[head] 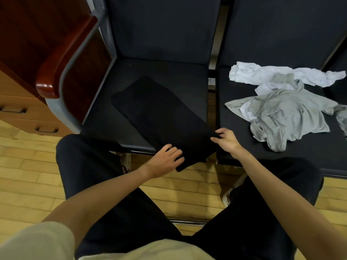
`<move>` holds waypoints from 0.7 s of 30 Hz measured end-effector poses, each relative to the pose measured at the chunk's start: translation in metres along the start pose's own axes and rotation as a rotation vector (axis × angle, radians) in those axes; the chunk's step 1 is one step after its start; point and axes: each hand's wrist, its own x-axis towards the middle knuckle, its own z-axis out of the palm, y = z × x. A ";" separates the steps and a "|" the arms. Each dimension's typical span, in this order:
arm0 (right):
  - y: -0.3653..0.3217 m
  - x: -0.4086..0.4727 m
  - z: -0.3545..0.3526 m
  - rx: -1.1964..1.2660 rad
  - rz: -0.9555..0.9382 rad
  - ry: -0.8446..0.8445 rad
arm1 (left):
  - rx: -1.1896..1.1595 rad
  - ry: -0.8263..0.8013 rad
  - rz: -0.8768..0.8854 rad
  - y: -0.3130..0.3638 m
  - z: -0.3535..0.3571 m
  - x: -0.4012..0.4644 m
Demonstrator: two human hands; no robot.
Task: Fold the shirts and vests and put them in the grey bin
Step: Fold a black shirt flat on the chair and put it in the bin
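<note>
A black garment [159, 113], folded into a long strip, lies slantwise on the left dark seat [169, 68]; its near end hangs over the seat's front edge. My left hand [165, 160] rests on that near end at its left corner, fingers laid over the cloth. My right hand [225, 139] pinches the strip's near right corner between thumb and fingers. On the right seat [309, 152] lies a crumpled pile: a grey shirt [287, 117] on top and a white garment [272, 74] behind it. No grey bin is in view.
A wooden armrest [62, 59] on a grey metal frame borders the left seat. A wooden drawer unit [22, 113] stands at far left. My dark-trousered knees sit close to the seats' front edges over a pale wood floor [178, 188]. A narrow gap separates the two seats.
</note>
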 end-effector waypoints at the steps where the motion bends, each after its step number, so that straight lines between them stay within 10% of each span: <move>1: -0.001 -0.001 -0.001 0.025 -0.002 0.012 | -0.052 0.037 -0.033 0.002 0.000 0.001; 13: -0.066 0.018 0.003 0.937 0.157 -0.196 | -1.546 0.530 -1.147 -0.016 -0.054 -0.007; 21: -0.128 0.058 0.065 0.933 0.081 -0.189 | -1.783 0.594 -1.582 -0.063 -0.044 -0.009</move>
